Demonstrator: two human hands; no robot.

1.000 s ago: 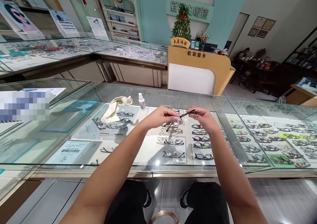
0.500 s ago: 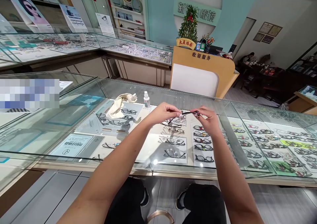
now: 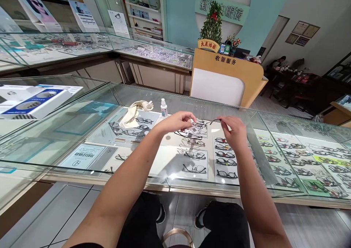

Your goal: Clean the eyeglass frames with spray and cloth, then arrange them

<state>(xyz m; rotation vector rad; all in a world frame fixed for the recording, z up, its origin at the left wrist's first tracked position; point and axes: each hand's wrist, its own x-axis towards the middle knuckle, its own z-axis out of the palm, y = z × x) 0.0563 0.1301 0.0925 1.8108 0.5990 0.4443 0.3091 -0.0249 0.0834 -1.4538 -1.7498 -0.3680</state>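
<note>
Above the glass counter, a pair of dark-framed eyeglasses point(image 3: 214, 121) spans the gap between my hands. My left hand point(image 3: 180, 121) is closed on the frame's left part, thumb and fingers pinching it. My right hand point(image 3: 233, 129) pinches the tip of a thin dark temple. Where the held frame overlaps the spectacles behind it, its outline is hard to separate. Beneath the glass, spectacles point(image 3: 194, 168) lie in a column below my hands, and darker ones point(image 3: 226, 161) on a white card sit beside my right forearm.
A white bottle point(image 3: 163, 108) and a crumpled cream cloth point(image 3: 135, 113) stand on the glass counter point(image 3: 164, 145), left of my hands. Blue-and-white boxes point(image 3: 35, 102) rest at far left. A wooden cashier desk point(image 3: 227, 63) is ahead, and a person point(image 3: 278, 61) sits at far right.
My hands have moved farther apart, the left one going slightly left. The eyeglasses have turned, and more of a temple shows at my right fingertips. The camera view has shifted slightly.
</note>
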